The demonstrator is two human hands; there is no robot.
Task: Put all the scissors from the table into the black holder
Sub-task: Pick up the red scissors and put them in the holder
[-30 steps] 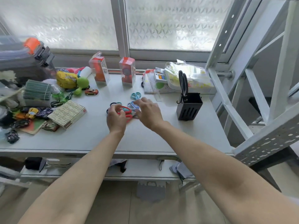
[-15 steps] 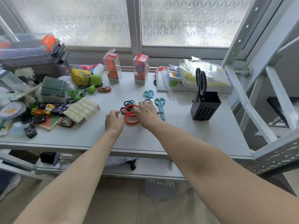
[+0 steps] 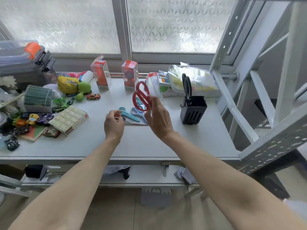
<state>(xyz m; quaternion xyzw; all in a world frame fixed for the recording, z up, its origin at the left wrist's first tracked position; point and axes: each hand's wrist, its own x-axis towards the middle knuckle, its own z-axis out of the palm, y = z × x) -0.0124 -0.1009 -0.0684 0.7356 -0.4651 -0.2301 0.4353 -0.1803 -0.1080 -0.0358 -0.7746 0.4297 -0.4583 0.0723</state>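
**Red scissors lifted above a cluttered white table**

While the left hand point(image 3: 114, 124) hovers low over the table point(image 3: 93, 143) with fingers loosely curled around nothing, the right hand point(image 3: 157, 117) is raised and grips the red scissors point(image 3: 141, 96) near the blades, their two loop handles pointing up. Below and between the hands, a teal pair of scissors point(image 3: 128, 113) and a blue pair point(image 3: 138, 113) lie flat on the table beside each other. To the right stands the black holder point(image 3: 193, 110), upright, with black-handled scissors point(image 3: 186, 87) already standing in it. Toy cars, boxes and a green toy crowd the table's left side
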